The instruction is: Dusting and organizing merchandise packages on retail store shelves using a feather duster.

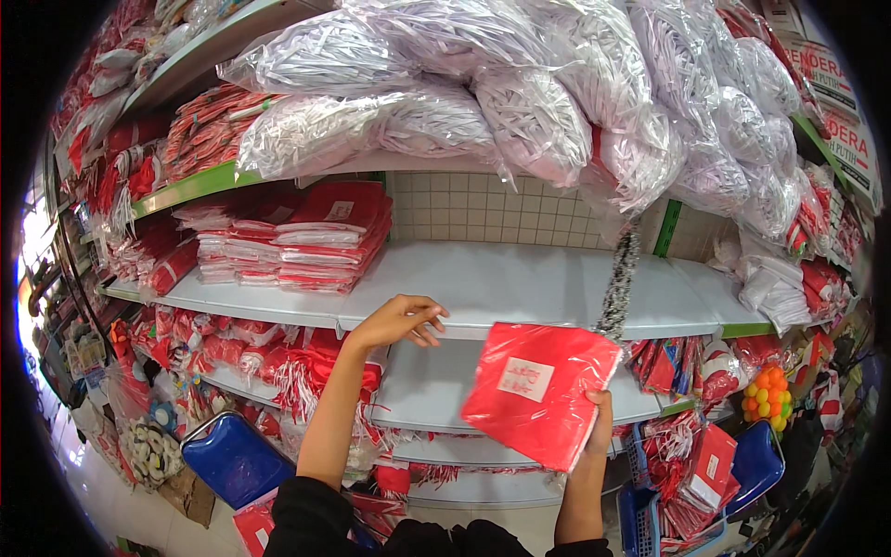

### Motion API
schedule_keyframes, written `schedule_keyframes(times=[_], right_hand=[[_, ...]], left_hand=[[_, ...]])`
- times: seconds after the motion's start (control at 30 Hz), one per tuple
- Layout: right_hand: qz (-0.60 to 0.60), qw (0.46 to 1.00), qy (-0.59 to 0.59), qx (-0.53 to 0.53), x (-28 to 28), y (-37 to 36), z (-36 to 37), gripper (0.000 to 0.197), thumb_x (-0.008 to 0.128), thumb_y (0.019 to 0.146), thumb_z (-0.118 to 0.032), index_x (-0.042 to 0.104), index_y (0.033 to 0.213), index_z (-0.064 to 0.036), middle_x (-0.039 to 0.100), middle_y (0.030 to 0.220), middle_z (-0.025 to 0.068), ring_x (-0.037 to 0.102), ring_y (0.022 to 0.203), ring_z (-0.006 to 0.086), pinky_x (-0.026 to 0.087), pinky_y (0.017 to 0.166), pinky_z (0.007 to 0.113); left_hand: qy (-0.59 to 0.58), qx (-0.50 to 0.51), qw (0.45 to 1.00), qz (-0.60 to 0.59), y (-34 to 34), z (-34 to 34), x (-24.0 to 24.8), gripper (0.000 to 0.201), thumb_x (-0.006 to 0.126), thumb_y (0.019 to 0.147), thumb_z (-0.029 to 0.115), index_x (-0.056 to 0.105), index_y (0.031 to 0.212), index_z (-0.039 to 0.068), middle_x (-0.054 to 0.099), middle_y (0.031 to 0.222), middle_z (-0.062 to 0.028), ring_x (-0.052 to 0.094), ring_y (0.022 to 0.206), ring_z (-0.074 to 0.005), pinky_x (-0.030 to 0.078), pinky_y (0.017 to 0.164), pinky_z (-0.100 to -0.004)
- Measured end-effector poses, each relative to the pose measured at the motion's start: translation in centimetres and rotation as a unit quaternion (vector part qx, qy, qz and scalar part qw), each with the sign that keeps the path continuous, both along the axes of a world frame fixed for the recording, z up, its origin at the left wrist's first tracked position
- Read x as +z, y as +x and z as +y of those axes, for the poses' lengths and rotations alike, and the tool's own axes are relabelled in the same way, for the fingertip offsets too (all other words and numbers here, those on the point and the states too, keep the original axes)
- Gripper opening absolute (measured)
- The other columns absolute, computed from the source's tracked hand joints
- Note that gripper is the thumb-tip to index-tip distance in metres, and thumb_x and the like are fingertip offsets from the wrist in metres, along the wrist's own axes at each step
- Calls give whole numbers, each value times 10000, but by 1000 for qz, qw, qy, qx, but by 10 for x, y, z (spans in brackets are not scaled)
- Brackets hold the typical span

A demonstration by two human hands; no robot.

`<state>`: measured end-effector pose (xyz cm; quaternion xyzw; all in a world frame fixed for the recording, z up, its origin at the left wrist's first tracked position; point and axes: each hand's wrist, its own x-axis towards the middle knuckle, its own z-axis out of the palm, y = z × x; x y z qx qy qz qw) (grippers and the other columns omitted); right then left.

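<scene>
My right hand (599, 422) grips the lower right edge of a flat red cloth pack (548, 371) in clear plastic, with a white label on its face. The pack is tilted in front of the shelves, and its far side is hidden. To its left, my left hand (401, 321) hangs in the air before the middle shelf (473, 278), holding nothing, its fingers loosely bent and apart. Farther left on that shelf, stacks of similar red and white packs (325, 237) lie flat.
Clear bags of white strips (408, 121) bulge over the upper shelf edge. A black and white tinsel strand (620, 283) hangs at right. Blue baskets (687, 529) with red packs stand low right; a blue stool seat (237, 459) is low left. Orange and yellow balls (768, 397) hang right.
</scene>
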<state>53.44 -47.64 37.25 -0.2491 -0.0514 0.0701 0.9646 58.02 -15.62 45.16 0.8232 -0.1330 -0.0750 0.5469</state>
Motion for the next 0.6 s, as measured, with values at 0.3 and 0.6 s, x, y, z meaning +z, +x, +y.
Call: schedule_keyframes(times=[0.3, 0.6], right_hand=[[-94, 990, -109, 8, 37, -33, 61, 499, 581, 772, -51, 309, 1188, -90, 524, 875, 90, 436, 464, 65, 341, 347, 193], [-168, 981, -93, 9, 19, 7, 102, 217, 358, 942, -292, 343, 983, -80, 431, 712, 61, 416, 480, 122, 363, 402, 247]], left_hand=[[-222, -298, 903, 214, -20, -83, 12, 666, 381, 877, 523, 285, 1337, 51, 430, 1244, -182, 486, 1102, -291, 454, 854, -410], [-250, -115, 928, 251, 18, -77, 0, 457, 553, 849, 348, 469, 1097, -27, 587, 891, -101, 622, 650, -179, 541, 608, -287]])
